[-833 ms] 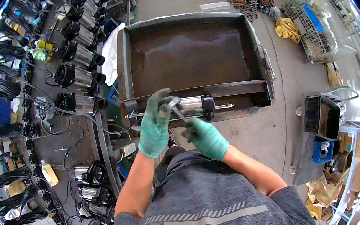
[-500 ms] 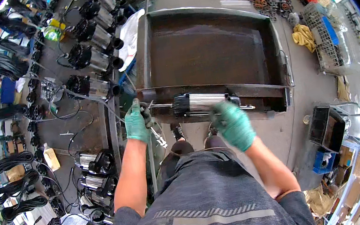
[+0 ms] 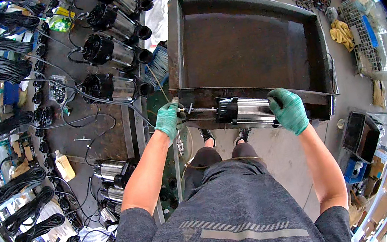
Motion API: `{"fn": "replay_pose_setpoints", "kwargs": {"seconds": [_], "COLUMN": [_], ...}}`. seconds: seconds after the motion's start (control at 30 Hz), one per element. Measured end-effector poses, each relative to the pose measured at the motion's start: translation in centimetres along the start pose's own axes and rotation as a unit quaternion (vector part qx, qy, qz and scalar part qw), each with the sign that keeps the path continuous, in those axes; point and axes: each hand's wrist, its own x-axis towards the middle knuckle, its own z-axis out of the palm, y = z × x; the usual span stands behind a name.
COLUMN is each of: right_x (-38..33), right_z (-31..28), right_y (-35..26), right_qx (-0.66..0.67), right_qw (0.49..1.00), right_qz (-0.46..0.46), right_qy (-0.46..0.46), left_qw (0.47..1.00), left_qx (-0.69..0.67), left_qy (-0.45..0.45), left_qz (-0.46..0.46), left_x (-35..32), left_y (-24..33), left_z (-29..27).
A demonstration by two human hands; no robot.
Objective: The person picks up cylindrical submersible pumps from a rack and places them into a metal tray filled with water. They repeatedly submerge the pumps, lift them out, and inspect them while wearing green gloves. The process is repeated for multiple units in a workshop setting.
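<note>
A motor [image 3: 251, 112] with a bright metal cylinder and black end housing lies across the near rim of a dark metal tray. Its thin shaft [image 3: 207, 110] points left. My right hand [image 3: 291, 111], in a green glove, is closed round the motor's right end, hiding that end. Beside the shaft's tip my left hand [image 3: 168, 118], also gloved, is closed on a metal tool [image 3: 180, 143] that sticks out below the fingers. Its kind is not clear, since the glove covers most of it. A small crosspiece sits on the shaft near the left fingers.
The dark metal tray [image 3: 177, 49] has raised walls. On the bench [image 3: 100, 143] at left stand several motors [image 3: 112, 89] with loose black cables and a bottle [image 3: 64, 166]. A wire basket [image 3: 363, 45] and a black crate [image 3: 361, 134] are on the right.
My right hand was blurred above the motor's right part and now grips its right end. The whole view has shifted, with the scene lying further right. My left hand stays by the shaft.
</note>
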Motion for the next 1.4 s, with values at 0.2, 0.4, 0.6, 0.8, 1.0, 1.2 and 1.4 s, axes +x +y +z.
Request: {"fn": "replay_pose_setpoints", "kwargs": {"seconds": [0.2,0.4,0.6,0.8,1.0,1.2,1.4], "right_x": [0.3,0.4,0.4,0.5,-0.3,-2.9,-9.4], "right_z": [-0.3,0.1,0.2,0.2,-0.2,-2.3,-2.6], "right_y": [-0.3,-0.1,-0.1,0.0,0.0,-1.3,-4.7], "right_qx": [-0.013,-0.024,-0.012,-0.030,-0.046,-0.046,0.172], "right_qw": [1.000,1.000,1.000,0.999,0.999,0.983,0.985], "right_qz": [0.021,0.013,0.020,0.005,-0.004,-0.157,-0.003], "right_qy": [-0.019,-0.007,0.008,0.020,-0.010,0.082,0.019], "left_qw": [0.996,0.993,0.989,0.984,0.998,0.967,0.909], "left_qx": [0.083,0.119,0.151,0.170,0.052,-0.242,-0.257], "left_qy": [0.011,-0.002,0.000,0.005,0.031,-0.069,-0.310], "left_qz": [0.003,0.008,0.004,0.053,-0.010,0.040,0.105], "left_x": [0.2,0.6,0.8,1.6,-0.5,-5.0,-11.0], "left_y": [0.6,0.6,0.7,-0.1,0.8,3.4,2.3], "left_z": [0.2,0.3,0.6,0.4,0.1,4.6,21.8]}}
